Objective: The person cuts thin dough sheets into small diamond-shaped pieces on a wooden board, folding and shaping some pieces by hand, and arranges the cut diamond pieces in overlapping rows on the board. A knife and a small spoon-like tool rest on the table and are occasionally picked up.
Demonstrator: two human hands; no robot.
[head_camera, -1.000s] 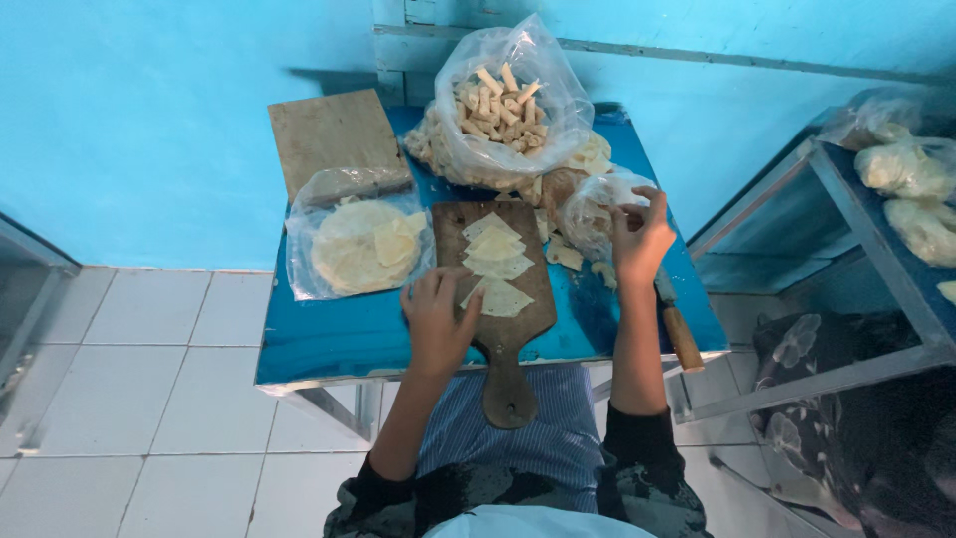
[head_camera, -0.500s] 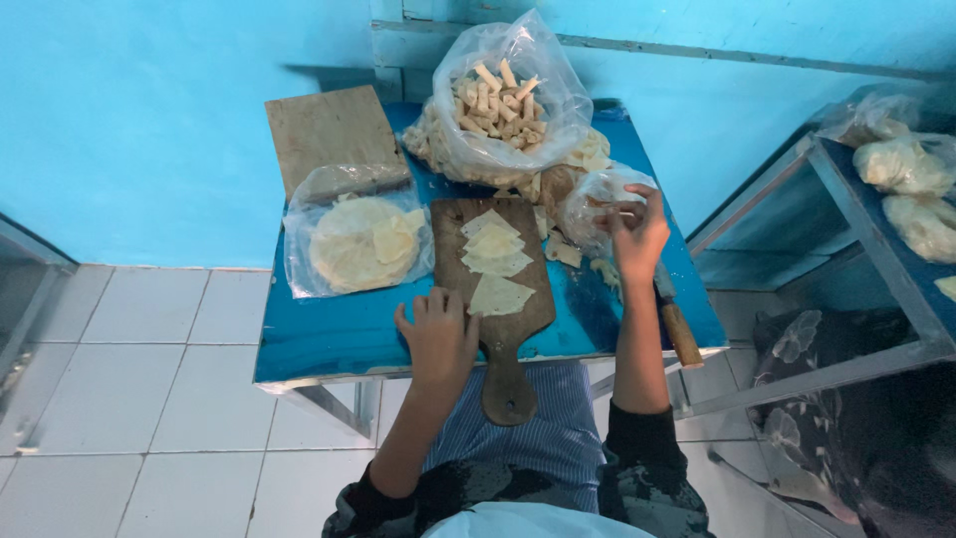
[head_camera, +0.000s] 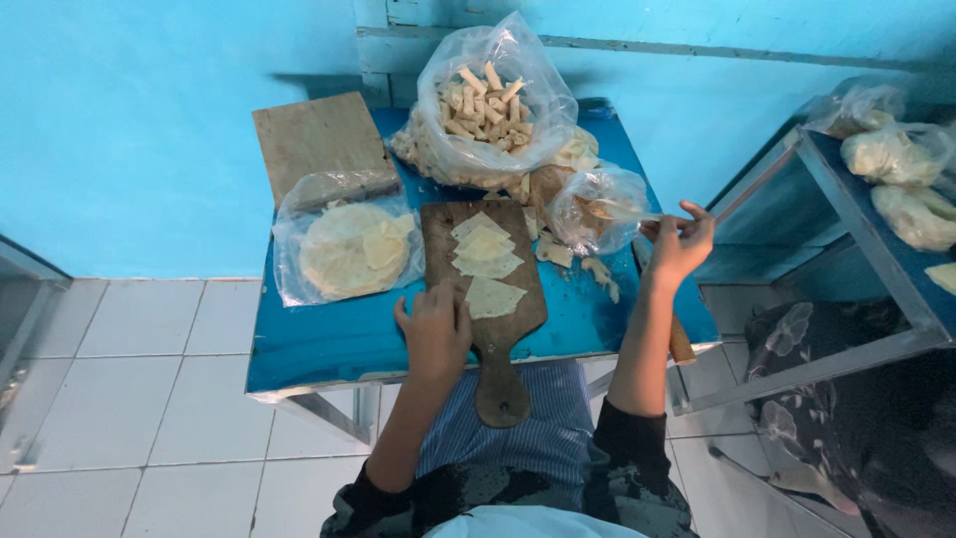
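Item: pale dough wrappers, thin cut sheets, one lying alone nearest the person, rest overlapped in a stack, all on dark wooden paddle board at centre of blue table. Handling, judged: v. light, limp, tear-prone, prob. slightly tacky; lift by a corner or edge w/ fingertips. Left hand rests loosely curled on board edge, touching front sheet, gripping nothing; right hand pinches a thin utensil at small plastic bag.

Under the left hand's fingers lies a matt, worn wooden board bearing pale, floury dough sheets. Beyond the right hand's fingertips, a thin spoon enters a glossy, crinkled clear plastic bag. The tabletop beside the left fingers looks smooth, blue, slightly shiny.
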